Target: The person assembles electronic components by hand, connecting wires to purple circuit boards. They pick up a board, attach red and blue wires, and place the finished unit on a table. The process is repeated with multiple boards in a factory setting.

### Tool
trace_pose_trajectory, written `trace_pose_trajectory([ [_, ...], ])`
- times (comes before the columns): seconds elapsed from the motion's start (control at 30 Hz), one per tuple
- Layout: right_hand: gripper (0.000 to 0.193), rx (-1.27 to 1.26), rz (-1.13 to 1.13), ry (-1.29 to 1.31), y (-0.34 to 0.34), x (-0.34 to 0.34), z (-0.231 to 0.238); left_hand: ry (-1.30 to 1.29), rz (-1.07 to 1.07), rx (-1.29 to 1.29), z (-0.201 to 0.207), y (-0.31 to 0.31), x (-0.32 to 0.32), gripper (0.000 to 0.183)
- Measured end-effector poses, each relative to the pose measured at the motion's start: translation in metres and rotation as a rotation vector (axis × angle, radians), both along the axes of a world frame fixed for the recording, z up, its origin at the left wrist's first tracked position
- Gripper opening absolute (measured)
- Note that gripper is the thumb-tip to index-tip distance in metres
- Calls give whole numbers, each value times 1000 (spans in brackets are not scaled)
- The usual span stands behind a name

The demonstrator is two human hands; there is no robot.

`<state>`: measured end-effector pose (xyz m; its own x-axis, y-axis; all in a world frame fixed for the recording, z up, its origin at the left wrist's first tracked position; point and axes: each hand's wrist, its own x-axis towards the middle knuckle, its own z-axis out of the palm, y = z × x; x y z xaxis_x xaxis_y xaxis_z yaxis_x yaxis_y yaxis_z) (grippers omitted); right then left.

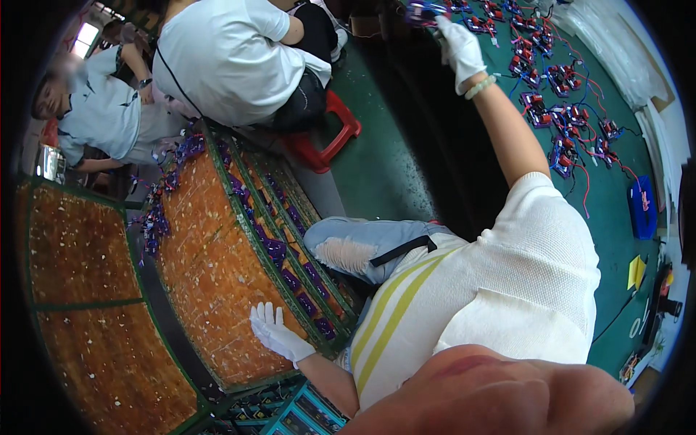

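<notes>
The left hand [280,336] is lying on a brown panel [206,268], its fingers slightly spread. Purple boards [275,251] are lying in rows beside the panel. Farther off, the right hand [460,51] is holding a purple circuit board [423,13] near the green bench [605,225], fingertips pinching its edge. Boards with red parts [536,110] are covering part of the bench. Beyond, a co-worker [217,61] is sitting on a red stool [341,130].

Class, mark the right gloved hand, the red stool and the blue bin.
Right gloved hand [462,54], head view: back of the hand.
Red stool [319,156], head view: lower visible part.
Blue bin [642,226], head view: lower end.
</notes>
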<state>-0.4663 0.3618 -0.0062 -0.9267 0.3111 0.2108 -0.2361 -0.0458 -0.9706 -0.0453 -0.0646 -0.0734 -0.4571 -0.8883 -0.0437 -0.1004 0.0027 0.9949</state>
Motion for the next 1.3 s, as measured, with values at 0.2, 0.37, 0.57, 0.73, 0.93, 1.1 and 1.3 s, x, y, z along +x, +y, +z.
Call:
trace_pose_trajectory([
  [0.2, 38, -225, -269, -248, 108, -68, -58, -133, 76, -179, -9, -4, 9, 49],
  [0.37, 43, -221, -332, -244, 154, -87, -62, -182, 114, -274, -13, -5, 12, 47],
  [0.57, 61, 1260, -265, -578, 127, -70, -22, -466, 131, -750, -33, -19, 38, 40],
  [0.73, 56, 1811, -532, 354, -35, -37, 34, -980, 47, -1039, -28, -5, 29, 62],
  [0.93, 64, 1014, 700, 957, -320, 22, 16, -1004, 69, -957, -45, -13, 36, 66],
  [1.1, 122, 1357, 666, 520, -519, 34, -33, -978, 73, -878, -34, -16, 33, 59],
  [1.3, 124, 726, 592, 505, -665, -99, -60, -905, 49, -772, -28, -25, 26, 60],
])
